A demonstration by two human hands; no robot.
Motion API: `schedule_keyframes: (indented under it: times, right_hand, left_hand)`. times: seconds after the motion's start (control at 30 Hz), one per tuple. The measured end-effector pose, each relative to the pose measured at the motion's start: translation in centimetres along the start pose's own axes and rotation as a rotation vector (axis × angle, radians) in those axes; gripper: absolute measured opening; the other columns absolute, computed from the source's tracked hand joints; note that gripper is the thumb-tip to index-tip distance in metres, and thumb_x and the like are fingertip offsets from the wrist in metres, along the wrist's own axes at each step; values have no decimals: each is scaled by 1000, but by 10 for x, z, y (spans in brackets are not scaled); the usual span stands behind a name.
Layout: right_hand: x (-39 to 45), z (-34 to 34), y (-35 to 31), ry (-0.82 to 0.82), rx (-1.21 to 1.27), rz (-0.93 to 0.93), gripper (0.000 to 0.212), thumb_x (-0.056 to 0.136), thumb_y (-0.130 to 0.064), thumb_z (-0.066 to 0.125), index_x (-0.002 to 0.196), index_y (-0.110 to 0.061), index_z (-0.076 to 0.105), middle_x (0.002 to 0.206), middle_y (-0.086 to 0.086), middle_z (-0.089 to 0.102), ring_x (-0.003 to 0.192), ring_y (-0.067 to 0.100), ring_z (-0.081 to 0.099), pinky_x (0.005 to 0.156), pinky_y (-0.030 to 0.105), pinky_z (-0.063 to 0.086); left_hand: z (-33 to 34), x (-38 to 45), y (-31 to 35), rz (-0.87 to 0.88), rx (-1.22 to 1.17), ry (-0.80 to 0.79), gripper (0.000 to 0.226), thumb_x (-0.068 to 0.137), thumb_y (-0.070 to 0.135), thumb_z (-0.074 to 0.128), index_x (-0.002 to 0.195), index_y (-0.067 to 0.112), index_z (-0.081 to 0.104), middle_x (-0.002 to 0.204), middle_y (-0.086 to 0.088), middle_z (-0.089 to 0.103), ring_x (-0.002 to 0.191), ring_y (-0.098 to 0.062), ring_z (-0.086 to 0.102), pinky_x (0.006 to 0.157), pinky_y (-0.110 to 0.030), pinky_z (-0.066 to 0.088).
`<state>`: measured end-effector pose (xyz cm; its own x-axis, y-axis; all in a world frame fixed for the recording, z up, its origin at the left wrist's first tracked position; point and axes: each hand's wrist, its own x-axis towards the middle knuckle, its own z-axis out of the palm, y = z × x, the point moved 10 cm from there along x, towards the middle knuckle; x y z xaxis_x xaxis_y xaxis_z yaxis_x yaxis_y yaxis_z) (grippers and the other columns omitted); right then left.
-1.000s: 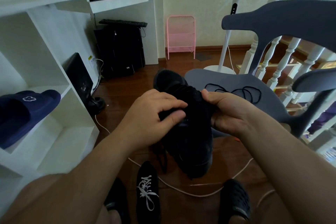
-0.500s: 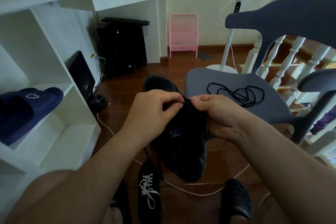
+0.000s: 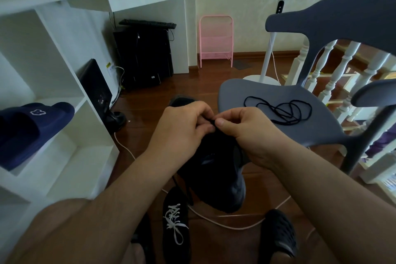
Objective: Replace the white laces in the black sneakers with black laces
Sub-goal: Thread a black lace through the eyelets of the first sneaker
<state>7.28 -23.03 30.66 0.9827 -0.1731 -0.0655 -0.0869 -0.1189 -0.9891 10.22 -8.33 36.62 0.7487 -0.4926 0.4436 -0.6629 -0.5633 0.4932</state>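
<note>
Lacing the first sneaker [image 3: 216, 169], held in mid-air above the floor between both forearms. Left hand [image 3: 182, 128] and right hand [image 3: 246, 130] meeting at the top of the shoe, fingertips of both pinched on a black lace [image 3: 213, 122] there. Probably threading or tightening near the upper eyelets; too dark to tell which eyelet. Second sneaker [image 3: 175, 221] on the floor below, white lace [image 3: 174, 218] in place, untouched. Spare black lace [image 3: 280, 109] coiled on the grey chair [image 3: 246, 92] just to the right. Next, likely: pulling the lace through evenly, then the knot.
</note>
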Motion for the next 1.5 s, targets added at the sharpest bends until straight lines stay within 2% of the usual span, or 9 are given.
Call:
schedule_keyframes:
  times: [0.2, 0.53, 0.67, 0.93, 1.0, 1.1, 1.23, 1.37, 1.5]
  right_hand:
    - [0, 4, 10, -17, 15, 50, 9, 97, -8, 72, 94, -9, 81, 89, 10, 81, 88, 20, 78, 78, 27, 62]
    - [8, -34, 25, 316, 569, 205, 13, 98, -2, 67, 106, 1, 76, 96, 23, 78, 85, 33, 79, 69, 42, 64]
    - [10, -46, 21, 379, 718, 137, 18, 101, -4, 64, 115, 2, 74, 102, 19, 79, 84, 26, 80, 62, 31, 63]
    - [9, -53, 22, 445, 701, 82, 14, 98, -2, 67, 110, -2, 76, 99, 17, 80, 88, 29, 80, 70, 37, 65]
    - [8, -56, 21, 455, 694, 75, 15, 99, -2, 67, 110, -2, 76, 100, 16, 80, 89, 29, 80, 70, 36, 65]
    - [7, -59, 21, 461, 690, 77, 15, 99, -2, 67, 111, -2, 76, 100, 16, 80, 88, 28, 80, 68, 34, 64]
    - [5, -55, 21, 434, 655, 79, 14, 98, -3, 68, 109, -2, 76, 97, 16, 80, 88, 29, 80, 69, 36, 65]
    - [5, -50, 19, 417, 652, 86, 12, 98, -3, 68, 107, -2, 76, 95, 16, 80, 87, 29, 80, 68, 34, 64]
    - [5, -46, 21, 403, 656, 94, 13, 98, -3, 69, 108, -2, 77, 96, 16, 80, 88, 30, 80, 69, 35, 64]
  left_hand:
    - [0, 5, -8, -56, -1, 30, 53, 69, 25, 99, 86, 35, 49, 80, 13, 63, 80, 5, 64, 67, -10, 50]
    - [-2, -7, -17, 0, 33, 28, 32, 77, 69, 68, 88, 43, 51, 98, 23, 46, 97, -5, 45, 76, -18, 33]
    - [4, -13, -19, -29, -18, 14, 34, 87, 72, 56, 73, 42, 60, 77, 16, 55, 79, -5, 54, 64, -25, 37]
    - [46, -21, -47, -313, -49, -262, 14, 99, 53, 63, 89, 43, 68, 67, 14, 68, 59, -6, 62, 52, -33, 51]
    - [38, -19, -50, -301, -73, -182, 11, 98, 52, 65, 106, 44, 66, 85, 15, 64, 73, -4, 59, 61, -25, 45]
    - [33, -15, -45, -204, -105, -126, 60, 100, 48, 64, 155, 45, 42, 139, 19, 48, 123, 0, 47, 97, -23, 42]
    - [42, -15, -39, -133, -215, -169, 82, 100, 38, 66, 161, 56, 14, 156, 24, 40, 135, -2, 44, 108, -30, 46]
    - [37, -11, -59, -246, -428, -1, 53, 99, 25, 69, 133, 54, 40, 126, 38, 57, 114, 8, 61, 96, -26, 58]
    - [59, -12, -87, -501, -576, -46, 16, 101, 45, 67, 117, 43, 67, 115, 17, 74, 109, -9, 71, 91, -38, 62]
